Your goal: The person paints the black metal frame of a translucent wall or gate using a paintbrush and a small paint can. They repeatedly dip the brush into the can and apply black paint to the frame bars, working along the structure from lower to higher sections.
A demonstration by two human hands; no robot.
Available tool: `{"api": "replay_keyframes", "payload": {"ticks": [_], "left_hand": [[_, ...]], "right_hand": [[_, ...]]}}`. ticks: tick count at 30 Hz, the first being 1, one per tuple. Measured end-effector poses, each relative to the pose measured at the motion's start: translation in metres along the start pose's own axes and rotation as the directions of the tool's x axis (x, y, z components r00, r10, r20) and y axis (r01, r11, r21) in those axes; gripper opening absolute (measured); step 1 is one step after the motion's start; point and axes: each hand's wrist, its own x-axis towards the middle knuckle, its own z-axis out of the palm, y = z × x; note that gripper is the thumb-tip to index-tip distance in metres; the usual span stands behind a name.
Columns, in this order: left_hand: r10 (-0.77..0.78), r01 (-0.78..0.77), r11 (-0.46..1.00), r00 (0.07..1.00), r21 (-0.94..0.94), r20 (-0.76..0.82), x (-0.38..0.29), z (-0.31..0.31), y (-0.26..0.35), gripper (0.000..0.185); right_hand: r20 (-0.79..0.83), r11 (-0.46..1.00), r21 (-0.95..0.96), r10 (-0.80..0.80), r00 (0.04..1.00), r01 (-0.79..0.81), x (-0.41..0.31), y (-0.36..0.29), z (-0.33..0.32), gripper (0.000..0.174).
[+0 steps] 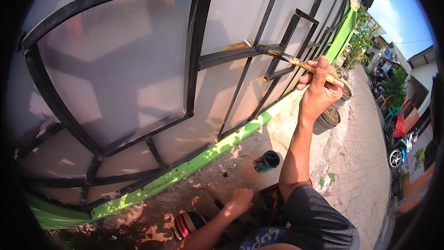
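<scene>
My right hand (322,81) is raised and grips the wooden handle of a paintbrush (295,61). The brush's dark, paint-covered bristles touch a black metal crossbar (229,57) of the frame, close to where it meets a thin upright bar. Translucent ribbed panels (118,59) lie behind the frame, and a rusty orange stain shows just above the crossbar. Low in front of me, my left hand (241,199) is curled; whether it holds anything, I cannot tell. An open paint can (266,161), dark inside, stands on the ground between the wall and my right forearm.
A green ledge (208,151) runs along the foot of the panels. Potted plants in black pots (326,121) stand beyond my right forearm. A paved lane (364,139) runs along the right, with a parked motorcycle (399,154) on its far side.
</scene>
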Motion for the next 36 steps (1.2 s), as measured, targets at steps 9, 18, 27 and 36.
{"api": "replay_keyframes", "payload": {"ticks": [9, 18, 27, 36], "left_hand": [[-0.014, 0.014, 1.0, 1.0, 0.026, -0.017, 0.001, -0.012, 0.008, 0.037], [0.004, -0.004, 1.0, 0.998, -0.009, -0.066, -0.002, -0.004, -0.007, 0.036], [-0.019, 0.019, 1.0, 1.0, 0.01, -0.018, -0.004, -0.015, -0.004, 0.037], [-0.033, 0.034, 0.999, 0.999, 0.012, -0.037, -0.001, -0.012, -0.012, 0.037]], "right_hand": [[0.125, 0.998, 0.025, 0.059, 0.99, -0.063, 0.006, -0.004, 0.029, 0.027], [0.066, 0.998, -0.046, 0.057, 0.996, -0.054, -0.002, 0.004, 0.015, 0.028], [0.047, 0.997, 0.034, 0.062, 0.997, -0.063, -0.001, 0.008, 0.015, 0.03], [0.085, 0.999, 0.007, 0.036, 0.996, -0.037, -0.005, 0.014, 0.008, 0.026]]}}
